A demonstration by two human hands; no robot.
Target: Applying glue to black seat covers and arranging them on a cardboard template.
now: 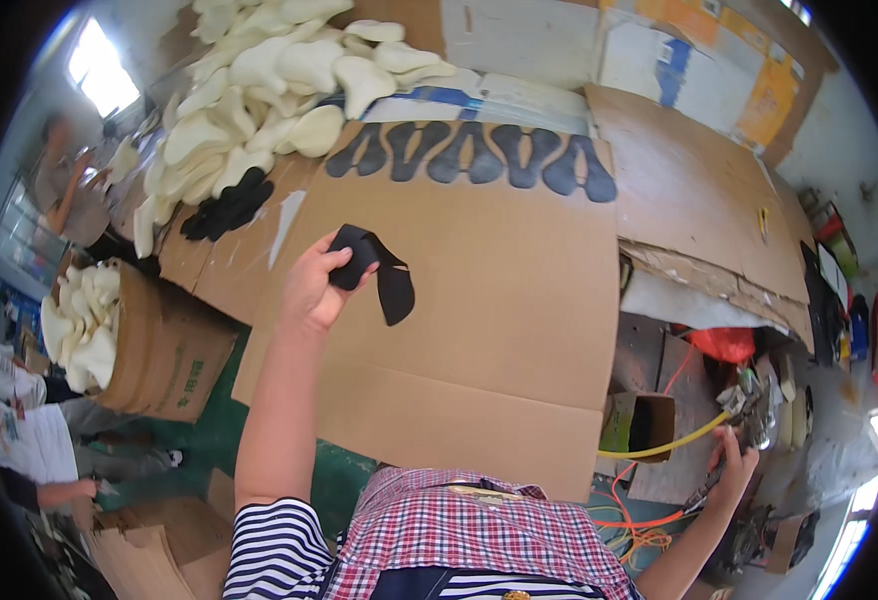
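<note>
Raised over a large cardboard sheet [459,340], my left hand [316,280] is closed on a small bunch of soft black cut-out pieces [396,293]; one rounded end hangs free. Along the sheet's far edge lies a row of dark flat shapes [449,150], rounded at the ends and set at alternating slants. Off to the right, my right hand [732,468] is wrapped round what looks like a metal spray gun [756,405]. A yellow hose [674,447] and an orange hose [639,522] run up to it. The fingers partly hide its handle.
Cream foam pieces [259,90] are heaped at the far left, with more black pieces [229,205] beside them. A carton [174,345] of cream pieces stands left of the table. Stacked cardboard [699,190] lies at the right. Other people [69,190] are at the left.
</note>
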